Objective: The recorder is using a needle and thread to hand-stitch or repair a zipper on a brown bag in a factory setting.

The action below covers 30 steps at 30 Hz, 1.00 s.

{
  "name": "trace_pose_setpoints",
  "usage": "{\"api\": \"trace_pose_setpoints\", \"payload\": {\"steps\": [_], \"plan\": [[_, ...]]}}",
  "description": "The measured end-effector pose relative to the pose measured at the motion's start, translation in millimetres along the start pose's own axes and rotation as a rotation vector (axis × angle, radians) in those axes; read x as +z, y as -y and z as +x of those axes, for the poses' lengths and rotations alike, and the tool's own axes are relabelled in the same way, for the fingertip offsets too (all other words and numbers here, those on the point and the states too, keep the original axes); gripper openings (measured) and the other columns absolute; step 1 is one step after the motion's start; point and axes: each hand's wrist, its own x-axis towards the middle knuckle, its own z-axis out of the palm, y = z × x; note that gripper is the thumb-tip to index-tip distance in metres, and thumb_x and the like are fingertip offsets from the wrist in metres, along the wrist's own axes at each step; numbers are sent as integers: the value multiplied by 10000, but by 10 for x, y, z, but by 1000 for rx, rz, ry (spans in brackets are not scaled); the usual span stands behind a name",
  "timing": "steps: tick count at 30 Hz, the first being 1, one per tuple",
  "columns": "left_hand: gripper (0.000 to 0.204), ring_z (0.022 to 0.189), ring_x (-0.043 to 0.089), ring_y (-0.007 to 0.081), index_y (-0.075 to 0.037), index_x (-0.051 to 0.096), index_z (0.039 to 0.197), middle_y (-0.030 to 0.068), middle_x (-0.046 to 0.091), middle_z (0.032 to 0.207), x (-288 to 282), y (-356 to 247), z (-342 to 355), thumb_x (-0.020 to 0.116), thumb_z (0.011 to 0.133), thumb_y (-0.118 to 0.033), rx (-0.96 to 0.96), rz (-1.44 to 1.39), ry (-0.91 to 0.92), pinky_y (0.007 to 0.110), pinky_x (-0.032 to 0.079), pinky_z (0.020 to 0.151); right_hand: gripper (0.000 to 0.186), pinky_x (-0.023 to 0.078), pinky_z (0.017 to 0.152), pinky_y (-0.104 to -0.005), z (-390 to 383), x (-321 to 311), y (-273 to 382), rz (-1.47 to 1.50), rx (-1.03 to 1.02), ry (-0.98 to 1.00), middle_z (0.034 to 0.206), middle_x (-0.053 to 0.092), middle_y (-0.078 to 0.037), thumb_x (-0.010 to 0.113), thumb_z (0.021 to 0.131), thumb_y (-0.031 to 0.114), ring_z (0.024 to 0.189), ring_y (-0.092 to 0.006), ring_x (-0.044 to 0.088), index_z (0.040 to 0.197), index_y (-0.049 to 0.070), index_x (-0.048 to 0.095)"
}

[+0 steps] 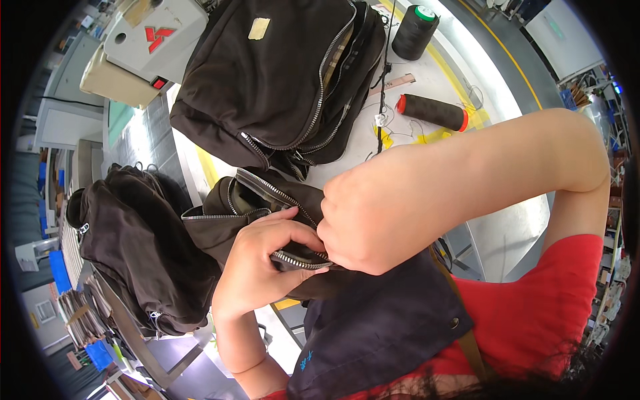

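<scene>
In front of me lies a dark brown-black fabric bag (223, 230) with silver metal zippers, one of its openings parted. My left hand (257, 263) is closed on the bag at this opening, its thumb along the zipper (300, 261) edge and its fingers over the fabric. Curled in a fist, my right hand (363, 217) meets the left at the zipper's right end. The back of the right hand hides its fingertips and whatever small part they pinch. Some of the bag is hidden beneath both hands.
A large dark backpack (260, 87) with open zippers lies beyond my hands on the white table (513, 233). Another dark bag (143, 247) sits at left. Thread cones, one upright (415, 33) and one lying down (432, 112), are at right. A sewing machine (157, 37) stands far left.
</scene>
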Motion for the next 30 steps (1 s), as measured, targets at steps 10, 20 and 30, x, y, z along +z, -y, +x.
{"api": "trace_pose_setpoints", "payload": {"steps": [10,20,30], "plan": [[253,773,643,233,-41,590,767,32,663,775,-11,-4,-1,773,592,-47,-4,6,16,466,387,979,116,387,477,-265,32,-4,-5,-41,6,-50,559,488,2,594,640,158,518,-148,522,636,52,546],[253,785,642,227,-58,612,778,24,663,781,0,14,-21,778,587,-54,-9,4,-19,452,404,955,105,409,488,-289,33,-29,-35,154,53,77,571,508,1,594,670,167,517,-159,543,671,66,563],[410,764,640,177,-133,603,755,-27,643,726,-25,-63,-303,851,497,-332,465,245,-391,368,471,821,412,388,888,-414,-408,324,140,149,955,83,1040,537,-128,660,739,247,1009,-299,507,1077,34,561]]}}
